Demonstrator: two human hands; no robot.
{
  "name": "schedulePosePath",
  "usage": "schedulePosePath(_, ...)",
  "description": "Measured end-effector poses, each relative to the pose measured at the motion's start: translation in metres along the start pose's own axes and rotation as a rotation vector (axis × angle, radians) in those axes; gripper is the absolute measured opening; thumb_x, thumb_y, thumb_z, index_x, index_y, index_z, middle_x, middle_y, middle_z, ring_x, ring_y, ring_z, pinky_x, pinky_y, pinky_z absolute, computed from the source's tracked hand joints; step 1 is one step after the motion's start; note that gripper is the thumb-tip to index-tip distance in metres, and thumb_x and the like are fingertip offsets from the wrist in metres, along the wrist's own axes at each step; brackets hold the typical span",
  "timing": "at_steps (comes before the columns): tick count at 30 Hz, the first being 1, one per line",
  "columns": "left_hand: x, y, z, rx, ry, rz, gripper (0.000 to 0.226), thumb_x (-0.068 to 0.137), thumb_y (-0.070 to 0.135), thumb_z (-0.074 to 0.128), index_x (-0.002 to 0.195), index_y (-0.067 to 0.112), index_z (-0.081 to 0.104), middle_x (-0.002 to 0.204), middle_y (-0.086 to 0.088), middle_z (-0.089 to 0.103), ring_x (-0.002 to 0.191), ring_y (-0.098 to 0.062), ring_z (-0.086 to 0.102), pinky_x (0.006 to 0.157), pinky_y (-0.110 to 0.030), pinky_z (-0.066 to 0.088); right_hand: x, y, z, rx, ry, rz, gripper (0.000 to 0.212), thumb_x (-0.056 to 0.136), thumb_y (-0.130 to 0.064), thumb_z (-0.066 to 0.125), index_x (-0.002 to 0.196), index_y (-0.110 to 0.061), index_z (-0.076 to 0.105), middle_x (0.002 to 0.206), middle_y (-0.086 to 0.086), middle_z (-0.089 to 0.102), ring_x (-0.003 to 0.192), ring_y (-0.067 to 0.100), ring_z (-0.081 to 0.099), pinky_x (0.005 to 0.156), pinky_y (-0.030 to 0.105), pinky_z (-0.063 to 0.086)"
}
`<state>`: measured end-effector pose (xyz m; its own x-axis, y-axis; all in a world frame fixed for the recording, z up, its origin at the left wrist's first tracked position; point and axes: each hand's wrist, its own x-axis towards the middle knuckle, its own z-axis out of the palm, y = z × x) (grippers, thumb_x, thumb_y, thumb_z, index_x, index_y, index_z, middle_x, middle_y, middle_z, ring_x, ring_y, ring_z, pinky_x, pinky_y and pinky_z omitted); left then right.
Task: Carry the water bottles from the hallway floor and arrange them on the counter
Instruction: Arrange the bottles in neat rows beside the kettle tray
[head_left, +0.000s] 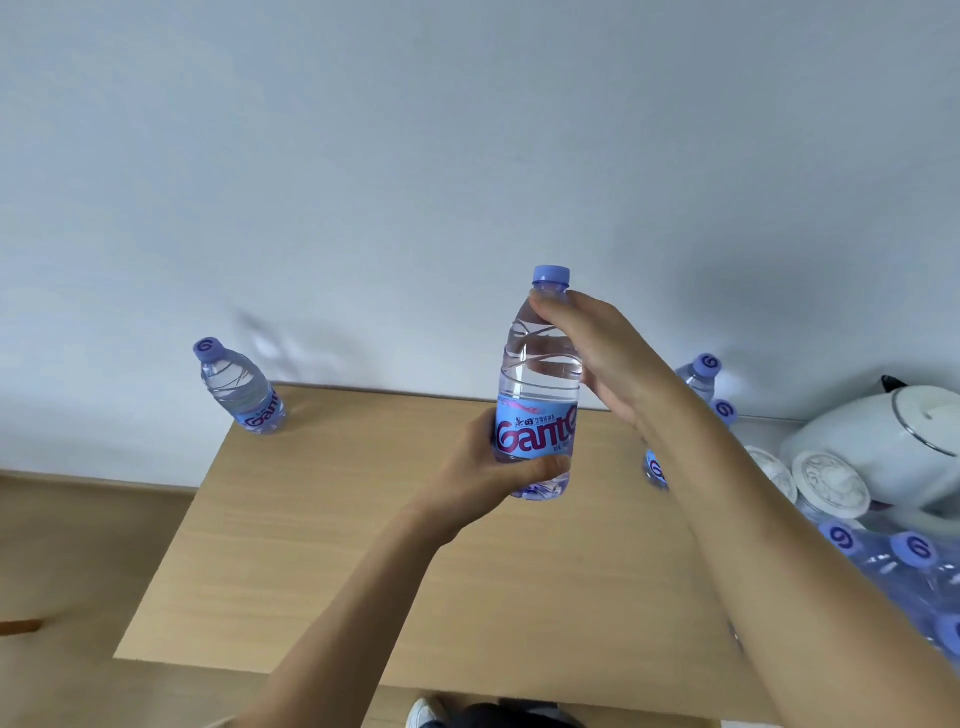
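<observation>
Fingers (550, 312) of both hands around upright bottle (540, 384), cap (551, 274) uppermost.

I log these on my feed:
- Wall (415, 156): plain pale surface filling the upper half.
- Kettle (883, 441): white, lidded, at the far right; its dark handle tip shows at the top.
- Lids (831, 486): two round white discs just left of the kettle, leaning against it, one partly behind the other.
- Floor (78, 545): light wood, lower left.
- Shoe (423, 714): white toe at the bottom edge.
</observation>
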<state>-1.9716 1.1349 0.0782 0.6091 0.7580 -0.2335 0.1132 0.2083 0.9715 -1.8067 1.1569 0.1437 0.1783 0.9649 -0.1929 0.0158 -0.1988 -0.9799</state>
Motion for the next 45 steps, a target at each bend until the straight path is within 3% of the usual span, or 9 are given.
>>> schedulePosePath(4,0.019,-0.014,0.021,0.022,-0.050,-0.044,0.038,0.075,0.013,0.082,0.108,0.018,0.062,0.091,0.006,0.074,0.082,-0.008,0.071,0.065,-0.015,0.052,-0.002,0.021,-0.031,-0.029,0.034,0.034,0.024,0.088,-0.042,0.062,0.094,-0.021,0.069,0.097,0.000,0.073,0.091,0.019,0.069,0.099,0.049,0.048)
schedulePosePath(11,0.055,-0.042,0.050,0.092,-0.126,-0.107,0.033,0.074,0.012,0.081,0.099,0.022,0.062,0.083,0.009,0.073,0.071,0.000,0.067,0.061,-0.014,0.053,0.003,0.060,-0.075,-0.185,0.141,0.052,0.025,0.094,-0.042,0.061,0.102,-0.020,0.069,0.104,0.000,0.073,0.105,0.016,0.067,0.092,0.034,0.049)
schedulePosePath(15,0.076,-0.061,0.059,0.164,-0.096,-0.106,0.028,0.070,0.010,0.082,0.086,0.025,0.065,0.078,0.007,0.072,0.069,-0.004,0.064,0.060,-0.018,0.053,0.004,0.078,-0.089,-0.217,0.120,0.062,0.011,0.094,-0.038,0.062,0.092,-0.027,0.067,0.078,-0.024,0.070,0.065,-0.011,0.062,0.056,0.006,0.042)
schedulePosePath(19,0.098,-0.084,0.068,0.232,-0.016,-0.132,0.043,0.063,0.013,0.089,0.099,0.018,0.065,0.098,-0.005,0.070,0.086,-0.015,0.066,0.069,-0.025,0.057,0.008,0.104,-0.098,-0.255,0.145,0.087,0.015,0.093,-0.033,0.066,0.103,-0.022,0.066,0.087,-0.018,0.071,0.091,0.004,0.068,0.082,0.024,0.050)
schedulePosePath(24,0.117,-0.111,0.081,0.271,0.014,-0.165,0.055,0.060,0.011,0.090,0.107,0.013,0.062,0.108,-0.010,0.066,0.098,-0.024,0.065,0.083,-0.042,0.058,0.007,0.129,-0.103,-0.267,0.170,0.094,0.006,0.094,-0.028,0.066,0.097,-0.028,0.061,0.057,-0.037,0.055,0.062,-0.017,0.054,0.060,0.003,0.037)
schedulePosePath(32,0.141,-0.148,0.098,0.299,0.076,-0.165,0.068,0.057,0.003,0.090,0.117,0.008,0.057,0.112,-0.010,0.066,0.102,-0.027,0.064,0.086,-0.043,0.053,-0.002,0.158,-0.106,-0.322,0.235,0.063,0.027,0.091,-0.021,0.069,0.081,-0.038,0.052,0.056,-0.042,0.050,0.061,-0.021,0.049,0.062,0.001,0.035)
schedulePosePath(36,0.152,-0.161,0.105,0.280,0.100,-0.158,0.073,0.055,-0.001,0.089,0.119,0.008,0.056,0.114,-0.010,0.064,0.102,-0.027,0.064,0.086,-0.044,0.054,-0.006,0.171,-0.108,-0.310,0.287,0.060,0.040,0.087,-0.015,0.074,0.070,-0.038,0.046,0.055,-0.034,0.051,0.057,-0.012,0.049,0.058,0.005,0.035)
schedulePosePath(41,0.169,-0.165,0.112,0.270,0.124,-0.122,0.077,0.059,-0.003,0.086,0.126,0.011,0.052,0.118,-0.007,0.063,0.104,-0.020,0.063,0.084,-0.033,0.055,-0.002,0.180,-0.114,-0.256,0.320,0.020,0.021,0.086,-0.012,0.075,0.100,-0.023,0.064,0.084,-0.023,0.065,0.081,-0.012,0.058,0.074,0.008,0.040)
schedulePosePath(45,0.185,-0.164,0.114,0.280,0.133,-0.063,0.077,0.062,-0.005,0.084,0.130,0.009,0.050,0.121,-0.007,0.060,0.108,-0.019,0.062,0.083,-0.024,0.053,0.005,0.179,-0.115,-0.218,0.340,-0.006,0.043,0.085,-0.007,0.075,0.125,-0.016,0.061,0.108,-0.021,0.062,0.101,-0.022,0.053,0.092,0.003,0.037)
